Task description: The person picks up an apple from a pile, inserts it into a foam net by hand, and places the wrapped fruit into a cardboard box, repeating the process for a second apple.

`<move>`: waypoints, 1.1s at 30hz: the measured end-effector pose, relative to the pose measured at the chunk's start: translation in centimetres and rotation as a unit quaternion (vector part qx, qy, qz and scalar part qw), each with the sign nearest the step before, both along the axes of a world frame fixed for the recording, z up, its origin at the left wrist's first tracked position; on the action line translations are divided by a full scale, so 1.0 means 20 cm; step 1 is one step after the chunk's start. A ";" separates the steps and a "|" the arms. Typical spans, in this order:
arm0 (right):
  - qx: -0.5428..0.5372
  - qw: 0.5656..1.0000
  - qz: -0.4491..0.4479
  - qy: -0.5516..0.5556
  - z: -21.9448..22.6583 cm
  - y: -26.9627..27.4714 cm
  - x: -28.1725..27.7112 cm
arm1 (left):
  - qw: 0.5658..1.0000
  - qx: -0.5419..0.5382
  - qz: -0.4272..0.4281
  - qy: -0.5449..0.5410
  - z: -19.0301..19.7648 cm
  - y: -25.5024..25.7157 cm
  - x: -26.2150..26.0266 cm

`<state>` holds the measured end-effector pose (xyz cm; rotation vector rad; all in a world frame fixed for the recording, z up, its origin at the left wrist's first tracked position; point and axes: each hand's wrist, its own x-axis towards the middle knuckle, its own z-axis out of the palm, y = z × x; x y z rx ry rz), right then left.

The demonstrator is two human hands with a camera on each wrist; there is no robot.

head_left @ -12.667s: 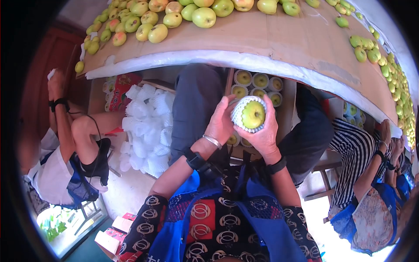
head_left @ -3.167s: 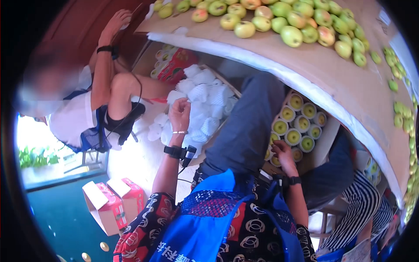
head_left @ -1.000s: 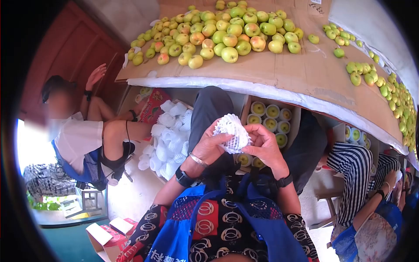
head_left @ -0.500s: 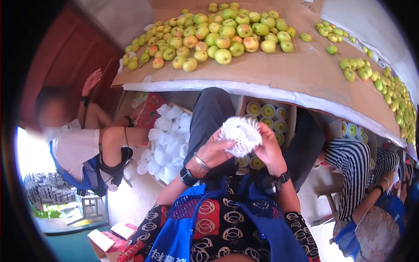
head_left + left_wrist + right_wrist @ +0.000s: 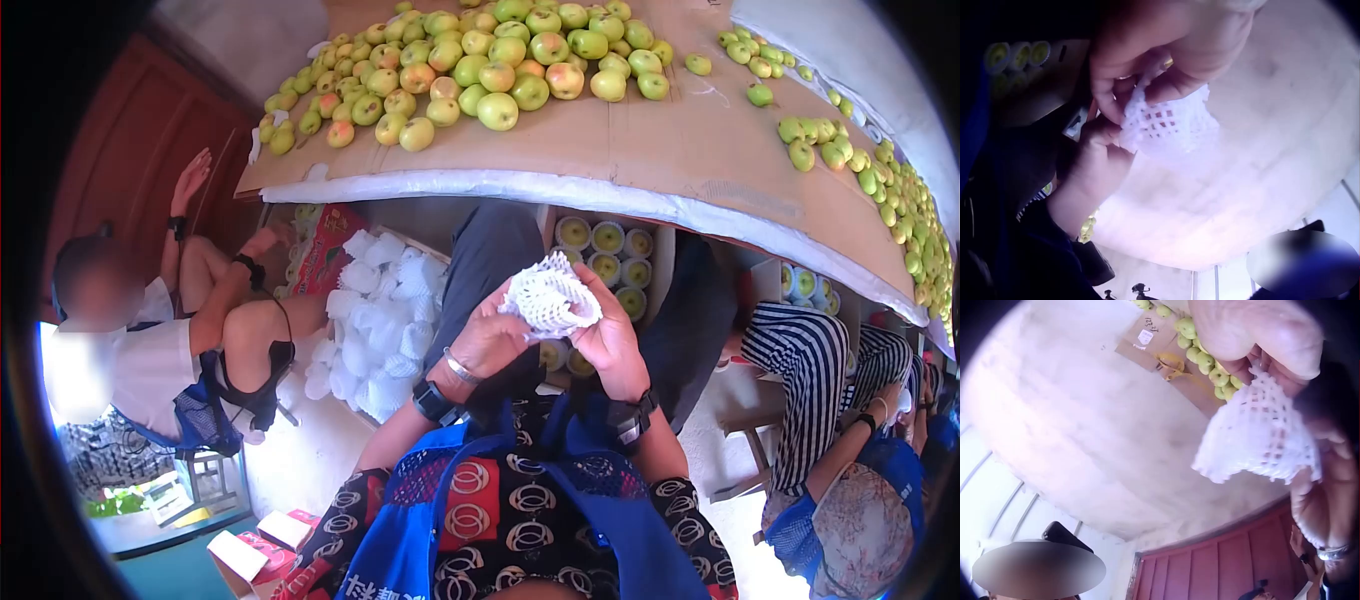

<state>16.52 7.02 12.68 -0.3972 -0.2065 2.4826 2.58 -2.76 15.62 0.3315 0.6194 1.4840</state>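
A white foam fruit net [image 5: 550,298] is held in front of the lap, its open mouth spread and no apple showing inside. My left hand [image 5: 487,340] grips its left side, thumb on the near face. From the right, my right hand [image 5: 608,335] pinches its edge. In the left wrist view, fingers of both hands meet at one side of the foam net [image 5: 1172,128]. The right wrist view shows the foam net [image 5: 1254,434] hanging between the right fingertips above and the left hand [image 5: 1329,494] at the lower right.
A cardboard-covered table [image 5: 690,150] ahead bears many green apples [image 5: 497,111]. Beneath its edge, a box of netted apples [image 5: 607,237] stands between the knees. Left of the legs is a pile of foam nets [image 5: 375,320]. Other people sit on both sides.
About three seconds ago, the left hand was by the net pile and the right at the apple box. Over the last second, both hands have turned the foam net, opening its mouth.
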 end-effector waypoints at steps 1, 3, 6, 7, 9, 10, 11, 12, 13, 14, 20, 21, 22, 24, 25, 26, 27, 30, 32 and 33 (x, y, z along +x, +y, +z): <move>-0.012 1.000 0.016 0.009 0.00 0.00 -0.01 | 1.000 -0.001 0.000 0.001 -0.03 0.00 -0.02; 0.055 0.997 0.056 0.022 -0.10 0.02 -0.03 | 0.995 -0.031 -0.003 -0.095 -0.10 0.00 -0.04; 0.006 0.999 0.027 -0.042 -0.08 0.01 -0.03 | 0.994 -0.038 0.008 -0.105 -0.13 0.01 -0.02; 0.005 0.999 0.025 -0.044 -0.08 0.01 -0.03 | 0.991 -0.062 0.021 -0.114 -0.14 0.02 -0.02; 0.007 0.998 -0.007 -0.058 -0.09 0.01 -0.03 | 0.992 -0.066 0.026 -0.105 -0.21 0.04 -0.04; -0.006 0.998 -0.016 -0.060 -0.11 0.01 -0.02 | 0.995 -0.064 0.024 -0.069 -0.23 0.04 -0.03; -0.008 0.998 -0.018 -0.063 -0.13 0.02 -0.02 | 0.997 -0.065 0.021 -0.035 -0.25 0.04 -0.02; -0.006 0.996 -0.049 -0.075 -0.15 0.02 -0.01 | 0.997 -0.068 0.017 -0.039 -0.28 0.04 -0.01; -0.002 0.993 -0.079 -0.087 -0.16 0.03 0.00 | 0.997 -0.082 -0.001 -0.008 -0.31 0.05 -0.01; -0.014 0.990 -0.103 -0.099 -0.16 0.03 0.01 | 0.995 -0.093 -0.019 0.024 -0.33 0.07 0.00; -0.023 0.991 -0.092 -0.095 -0.27 0.04 0.06 | 0.991 -0.039 0.001 -0.129 -0.30 0.18 0.04; -0.014 0.995 -0.060 -0.080 -0.27 0.04 0.05 | 0.991 -0.038 -0.002 -0.128 -0.30 0.20 0.04; -0.023 0.994 -0.047 -0.099 -0.26 0.02 0.04 | 0.990 -0.043 -0.006 -0.135 -0.30 0.21 0.04; -0.003 0.988 -0.061 -0.139 -0.27 0.02 0.06 | 0.988 -0.053 -0.012 -0.146 -0.30 0.21 0.05; 0.021 0.981 -0.074 -0.178 -0.28 0.02 0.07 | 0.995 -0.061 0.023 -0.077 -0.30 0.22 0.06; 0.031 0.966 -0.113 -0.230 -0.28 0.05 0.09 | 0.996 -0.066 0.057 -0.006 -0.29 0.22 0.06; 0.033 0.966 -0.116 -0.229 -0.25 0.07 0.11 | 0.996 -0.063 0.054 -0.006 -0.29 0.23 0.06; 0.269 0.872 -0.250 -0.325 -0.18 0.09 0.16 | 0.984 -0.114 0.080 0.111 -0.30 0.21 0.05; 0.419 0.790 -0.234 -0.381 -0.16 0.09 0.17 | 0.983 -0.116 0.073 0.120 -0.32 0.22 0.04; 0.558 0.682 -0.213 -0.422 -0.12 0.09 0.16 | 0.984 -0.115 0.073 0.119 -0.33 0.22 0.04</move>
